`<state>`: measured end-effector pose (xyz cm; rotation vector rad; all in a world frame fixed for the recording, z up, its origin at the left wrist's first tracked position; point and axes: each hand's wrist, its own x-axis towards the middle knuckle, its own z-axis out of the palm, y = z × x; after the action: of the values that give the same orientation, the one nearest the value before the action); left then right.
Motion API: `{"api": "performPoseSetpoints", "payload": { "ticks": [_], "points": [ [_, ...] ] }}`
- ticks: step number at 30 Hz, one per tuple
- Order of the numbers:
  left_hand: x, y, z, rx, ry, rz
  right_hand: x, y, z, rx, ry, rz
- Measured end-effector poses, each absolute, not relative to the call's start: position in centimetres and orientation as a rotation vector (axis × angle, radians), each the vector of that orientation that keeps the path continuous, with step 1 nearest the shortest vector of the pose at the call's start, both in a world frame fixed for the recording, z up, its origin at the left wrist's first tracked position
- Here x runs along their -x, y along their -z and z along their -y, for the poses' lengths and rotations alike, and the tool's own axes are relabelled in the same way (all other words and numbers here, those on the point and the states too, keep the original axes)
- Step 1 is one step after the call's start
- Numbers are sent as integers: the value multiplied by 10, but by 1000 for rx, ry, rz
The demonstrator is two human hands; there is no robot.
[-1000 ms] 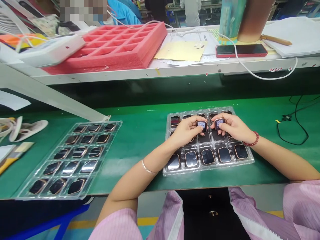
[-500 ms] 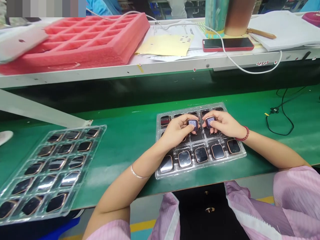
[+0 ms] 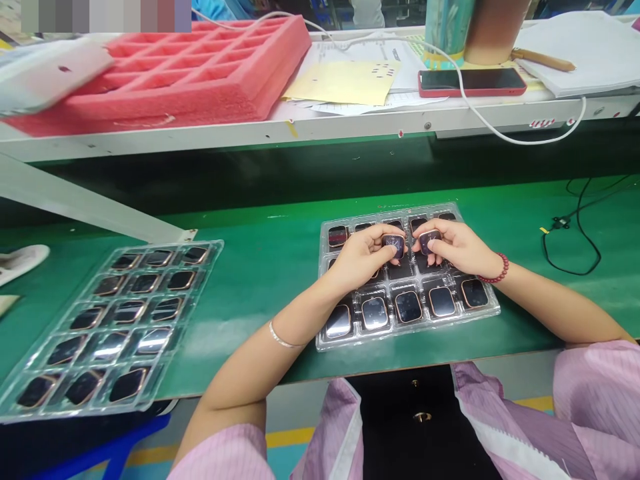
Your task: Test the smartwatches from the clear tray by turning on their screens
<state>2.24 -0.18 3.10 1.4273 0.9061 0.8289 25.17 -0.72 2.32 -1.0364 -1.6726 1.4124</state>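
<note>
My left hand (image 3: pixel 365 257) grips a square smartwatch (image 3: pixel 393 245) by its sides, the thumb lying on its lit screen. A matching smartwatch (image 3: pixel 429 242) is held in my right hand (image 3: pixel 453 247), its thumb also on the screen. Both screens show a dark face with thin light marks, too small to read. The two watches are side by side, slightly apart, above a clear plastic tray (image 3: pixel 410 327). Dark-screened watch bodies with gold-coloured rims sit in the tray's pockets, such as the front-row watch (image 3: pixel 409 307). My hands hide part of the middle row.
To the left lies a second clear tray (image 3: pixel 173 347) filled with similar watches. Black cable (image 3: pixel 563 223) rests on the green table at the right. The white shelf (image 3: pixel 350 125) above carries a pink foam tray (image 3: pixel 250 107), papers, a phone (image 3: pixel 473 81) and a hanging white cable.
Both watch screens have switched from a bright, code-like pattern to a dark face. The hands keep their hold over the tray. The whole view has shifted slightly.
</note>
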Motion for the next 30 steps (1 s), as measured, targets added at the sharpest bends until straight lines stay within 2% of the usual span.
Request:
{"api": "performPoseSetpoints", "payload": {
  "ticks": [11, 30],
  "points": [
    [-22, -18, -3, -1432, -892, -840, -253, -19, 7, 985, -1296, 1744],
    [-22, -24, 0, -1417, -868, -894, -252, -22, 10, 964, -1388, 1777]
  ]
}}
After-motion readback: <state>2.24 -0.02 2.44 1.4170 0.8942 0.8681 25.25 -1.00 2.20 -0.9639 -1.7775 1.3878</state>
